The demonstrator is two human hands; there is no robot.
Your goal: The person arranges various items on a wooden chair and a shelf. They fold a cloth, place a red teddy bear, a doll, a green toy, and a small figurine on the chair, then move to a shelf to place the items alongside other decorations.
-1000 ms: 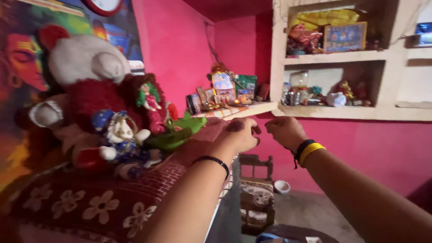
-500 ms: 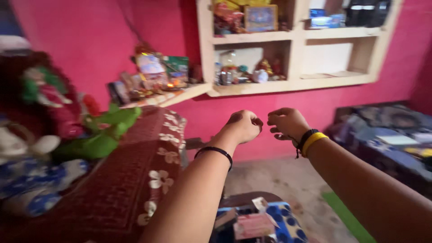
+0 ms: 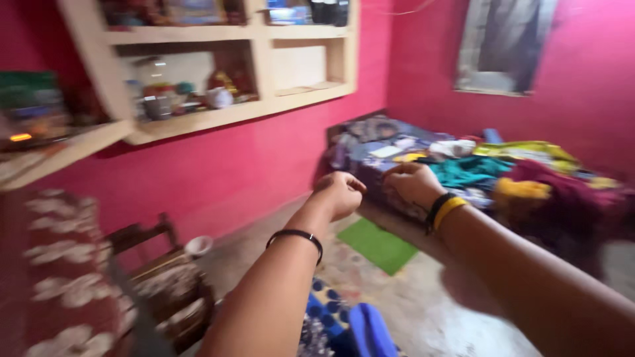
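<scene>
In a pink-walled room, the left hand (image 3: 338,193) and right hand (image 3: 413,186) hover curled into loose fists, apparently empty, in front of a cluttered bed (image 3: 476,165); any grasp needs them opened.

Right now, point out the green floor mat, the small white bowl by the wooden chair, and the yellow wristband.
green floor mat (image 3: 378,246), head view, middle of its surface
small white bowl (image 3: 198,246), head view, its rim
yellow wristband (image 3: 449,211), head view, band's outer face on right wrist

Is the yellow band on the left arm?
No, the yellow band sits on the wrist of the right hand; the left hand has only a thin black band on its wrist.
</scene>
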